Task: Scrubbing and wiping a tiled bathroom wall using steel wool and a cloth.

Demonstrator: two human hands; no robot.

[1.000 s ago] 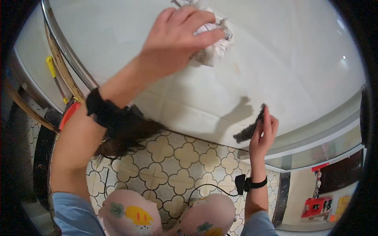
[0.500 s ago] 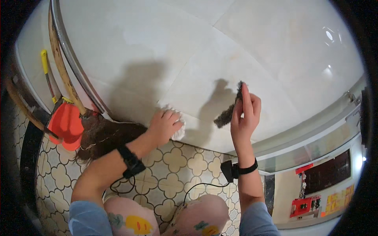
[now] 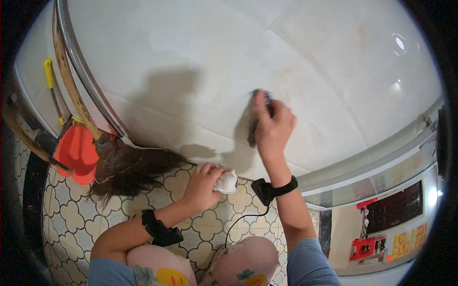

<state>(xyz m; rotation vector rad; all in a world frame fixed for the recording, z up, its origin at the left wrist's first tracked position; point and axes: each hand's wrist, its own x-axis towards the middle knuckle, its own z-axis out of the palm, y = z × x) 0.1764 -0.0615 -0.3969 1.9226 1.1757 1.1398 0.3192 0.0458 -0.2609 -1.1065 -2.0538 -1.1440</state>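
Observation:
My right hand (image 3: 273,127) presses a dark scrubbing pad (image 3: 255,125) flat against the pale tiled wall (image 3: 191,57), most of the pad hidden under the fingers. My left hand (image 3: 204,186) is lower, over the patterned floor, closed around a crumpled white cloth (image 3: 227,182). Both wrists wear black bands, and a thin black cable runs down from the right one.
A broom with a brown bristle head (image 3: 129,167) and wooden handle leans at the left beside a red dustpan (image 3: 75,153) and a yellow-handled tool (image 3: 51,86). A metal rail (image 3: 86,81) curves along the wall. The patterned floor tiles (image 3: 71,214) lie below.
My right hand has risen and pushed the dark pad onto the wall. My left hand has dropped from the wall down to floor level with the white cloth.

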